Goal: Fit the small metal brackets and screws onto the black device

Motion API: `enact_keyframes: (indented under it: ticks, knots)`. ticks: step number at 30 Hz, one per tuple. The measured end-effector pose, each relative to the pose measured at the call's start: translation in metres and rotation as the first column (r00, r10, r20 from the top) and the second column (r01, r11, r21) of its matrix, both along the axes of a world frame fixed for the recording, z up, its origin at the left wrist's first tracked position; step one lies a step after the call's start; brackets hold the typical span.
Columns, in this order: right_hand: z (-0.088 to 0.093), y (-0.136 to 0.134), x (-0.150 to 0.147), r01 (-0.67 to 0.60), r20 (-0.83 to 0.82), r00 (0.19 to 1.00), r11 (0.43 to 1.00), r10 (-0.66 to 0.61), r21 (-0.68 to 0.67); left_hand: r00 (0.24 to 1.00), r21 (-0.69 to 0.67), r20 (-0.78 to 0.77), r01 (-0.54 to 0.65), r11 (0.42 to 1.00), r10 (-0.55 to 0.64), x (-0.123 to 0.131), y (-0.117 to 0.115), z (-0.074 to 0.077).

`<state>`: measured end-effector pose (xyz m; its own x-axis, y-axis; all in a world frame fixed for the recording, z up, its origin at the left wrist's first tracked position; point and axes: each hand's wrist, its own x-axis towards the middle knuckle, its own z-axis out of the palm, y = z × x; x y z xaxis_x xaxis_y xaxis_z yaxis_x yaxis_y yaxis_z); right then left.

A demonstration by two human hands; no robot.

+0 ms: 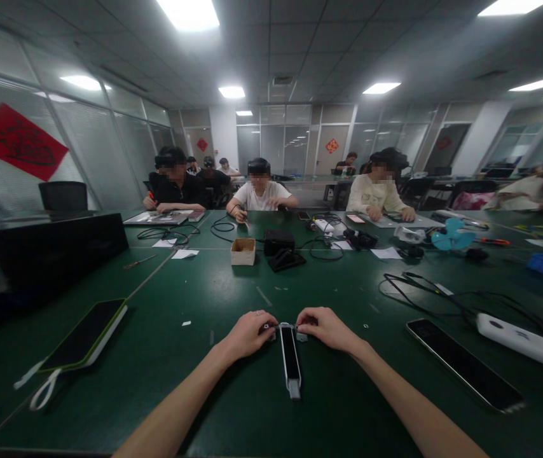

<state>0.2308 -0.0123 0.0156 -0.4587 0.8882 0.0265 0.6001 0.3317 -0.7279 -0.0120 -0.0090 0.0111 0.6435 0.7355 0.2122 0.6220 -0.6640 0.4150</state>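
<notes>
We find the left hand [247,335] and right hand [327,330], fingers [308,317] pinching small pieces [301,336] at a black bar's [290,359] head on the surface [205,394], seemingly unfinished.

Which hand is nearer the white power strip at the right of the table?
Right hand: it is nearer, with the white power strip off to its right. The left hand is farther, beyond the slim device both hands hold.

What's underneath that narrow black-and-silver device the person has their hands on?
The narrow black-and-silver device appears to lie flat on the green tabletop. Anything directly beneath it is covered, as is whatever lies under the left hand and right hand at its upper end.
</notes>
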Motion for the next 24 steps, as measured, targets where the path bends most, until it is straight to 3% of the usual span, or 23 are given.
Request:
enact_keyframes:
  ticks: [6,13,24]
  knots:
    - [-0.002,0.000,-0.005,0.055,-0.061,0.996,0.996,-0.060,-0.075,1.000,-0.014,0.023,0.018,1.000,-0.018,-0.001,0.003,-0.004]
    - [-0.002,-0.002,-0.006,0.019,0.009,1.000,0.998,-0.019,0.056,1.000,-0.028,0.023,0.013,1.000,-0.013,0.000,0.004,-0.005]
    - [-0.010,0.001,-0.006,0.016,-0.009,1.000,0.991,-0.015,0.136,0.999,0.019,0.005,0.040,0.999,-0.040,-0.001,-0.001,0.002]
